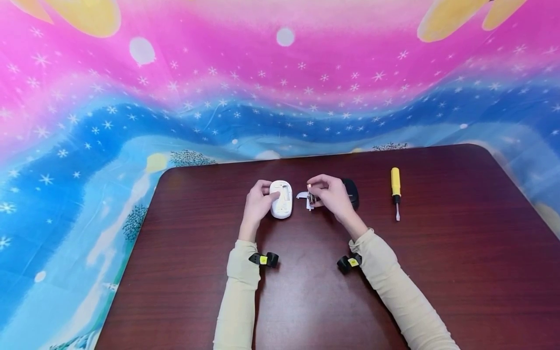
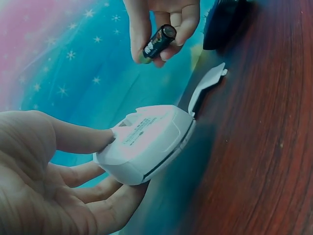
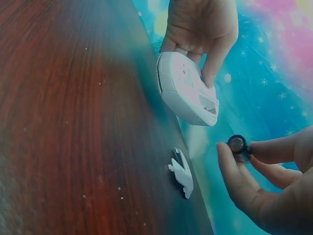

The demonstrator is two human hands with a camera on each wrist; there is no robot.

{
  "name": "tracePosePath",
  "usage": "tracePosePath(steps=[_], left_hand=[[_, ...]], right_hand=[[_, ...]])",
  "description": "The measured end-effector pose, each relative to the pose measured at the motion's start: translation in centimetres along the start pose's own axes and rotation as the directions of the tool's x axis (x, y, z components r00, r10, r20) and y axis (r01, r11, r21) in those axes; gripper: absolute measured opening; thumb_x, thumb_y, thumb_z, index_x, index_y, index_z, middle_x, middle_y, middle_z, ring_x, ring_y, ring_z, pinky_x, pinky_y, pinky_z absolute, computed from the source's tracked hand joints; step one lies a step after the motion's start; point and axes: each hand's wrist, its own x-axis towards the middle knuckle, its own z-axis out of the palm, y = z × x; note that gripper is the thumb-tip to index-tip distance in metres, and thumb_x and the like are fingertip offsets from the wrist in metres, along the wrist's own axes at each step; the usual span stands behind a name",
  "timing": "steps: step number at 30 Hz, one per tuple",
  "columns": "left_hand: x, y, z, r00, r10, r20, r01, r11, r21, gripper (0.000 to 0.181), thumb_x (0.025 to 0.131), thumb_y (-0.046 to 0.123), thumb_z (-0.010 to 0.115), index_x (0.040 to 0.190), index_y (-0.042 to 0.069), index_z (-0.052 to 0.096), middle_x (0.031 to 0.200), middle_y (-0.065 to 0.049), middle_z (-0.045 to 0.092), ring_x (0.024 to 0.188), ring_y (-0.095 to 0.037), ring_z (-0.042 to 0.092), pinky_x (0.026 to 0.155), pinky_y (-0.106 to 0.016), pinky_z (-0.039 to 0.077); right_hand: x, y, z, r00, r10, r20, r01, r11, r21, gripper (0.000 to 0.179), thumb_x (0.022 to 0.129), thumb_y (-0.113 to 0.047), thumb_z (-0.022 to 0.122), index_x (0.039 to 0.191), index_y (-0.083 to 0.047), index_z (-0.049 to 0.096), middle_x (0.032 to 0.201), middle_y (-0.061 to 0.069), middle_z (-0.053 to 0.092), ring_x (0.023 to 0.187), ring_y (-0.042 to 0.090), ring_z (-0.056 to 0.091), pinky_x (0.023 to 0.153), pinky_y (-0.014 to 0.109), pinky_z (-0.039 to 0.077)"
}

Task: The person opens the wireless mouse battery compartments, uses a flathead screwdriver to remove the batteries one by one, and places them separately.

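Note:
My left hand [image 1: 257, 203] grips a white computer mouse [image 1: 281, 206], underside up, with the thumb across its base. The mouse's battery slot [image 3: 209, 104] lies uncovered in the right wrist view. Between thumb and fingers, my right hand [image 1: 330, 194] pinches a dark cylindrical battery [image 2: 160, 41], held to the right of the mouse and apart from it. Below that hand, a loose white battery cover [image 3: 182, 174] lies on the table.
Behind the right hand sits a black object [image 1: 351, 193], partly hidden. Farther right lies a yellow-handled screwdriver [image 1: 395, 187]. The brown wooden table [image 1: 306, 287] ends at a colourful patterned cloth [image 1: 262, 78] at the back.

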Motion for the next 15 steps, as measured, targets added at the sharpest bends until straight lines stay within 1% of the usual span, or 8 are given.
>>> tracePosePath(steps=[6,10,15], left_hand=[[0.2,-0.6,0.0,1.000,-0.008,0.014,0.007,0.999,0.038,0.034,0.091,0.008,0.073,0.122,-0.003,0.065,0.103,-0.018,0.071,0.099,-0.032,0.064,0.084,-0.038,0.051],[0.4,-1.0,0.0,1.000,-0.002,0.019,0.001,0.998,0.065,0.034,0.091,0.009,0.072,0.122,-0.004,0.064,0.103,-0.018,0.070,0.100,-0.033,0.064,0.087,-0.041,0.052],[0.6,-1.4,-0.1,0.999,-0.012,0.031,0.009,0.996,0.092,0.033,0.093,0.010,0.071,0.123,-0.004,0.064,0.106,-0.019,0.069,0.102,-0.035,0.063,0.090,-0.043,0.051]], right_hand=[[0.0,0.5,0.1,0.996,0.034,0.077,-0.030,0.999,-0.043,0.025,0.098,0.007,0.060,0.121,0.016,0.063,0.107,0.034,0.067,0.076,0.021,0.070,0.067,0.042,0.063],[-0.1,0.7,0.4,0.994,0.052,0.095,-0.043,0.995,-0.096,0.023,0.096,0.008,0.062,0.117,0.013,0.065,0.101,0.031,0.069,0.072,0.020,0.069,0.065,0.041,0.063],[0.0,0.8,0.6,0.991,0.086,0.104,-0.069,0.984,-0.162,0.021,0.094,0.008,0.064,0.114,0.011,0.067,0.095,0.025,0.072,0.073,0.018,0.069,0.063,0.037,0.062]])
